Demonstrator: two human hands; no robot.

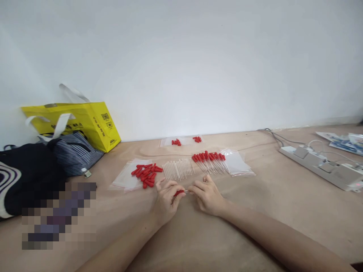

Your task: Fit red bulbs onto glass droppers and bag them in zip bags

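Note:
My left hand (168, 200) is closed on a small red piece (179, 192) near the middle of the table. Facing it, my right hand (207, 194) pinches the thin white stick (186, 191) whose other end meets the red piece. Beyond my left hand lies a loose pile of red pieces (146, 173) on clear plastic bags (121, 179). A row of bare white sticks (178, 169) lies just beyond both hands. To its right, several white sticks with red ends (211, 160) lie side by side, next to more clear bags (236, 162).
Bagged red-ended sticks (176, 142) lie near the wall. A yellow bag (104, 128), a striped pouch (76, 151) and a black bag (31, 177) stand at the left. At the right are a power strip (320, 168) with cables and some plastic packets (343, 141).

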